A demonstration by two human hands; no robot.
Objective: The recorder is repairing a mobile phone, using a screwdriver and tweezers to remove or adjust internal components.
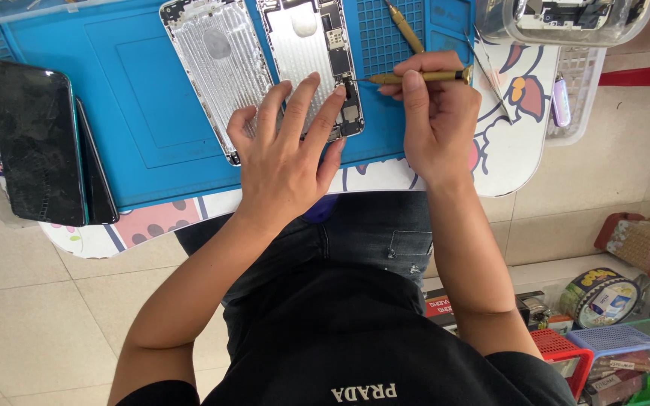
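Bare blue rubber work mat is lying open between the black cracked-screen phone and the silver metal phone shells. A spare brass-handled screwdriver and thin steel tweezers are crowding the right side.

Bright, even daylight; soft short shadows lie under the fingers, mild glare sits on the metal phone shell beside them; focus is sharp, edges bend slightly

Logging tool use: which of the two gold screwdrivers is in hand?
The lower screwdriver, lying level in the right hand, tip at the opened phone. The other screwdriver lies untouched on the blue mat.
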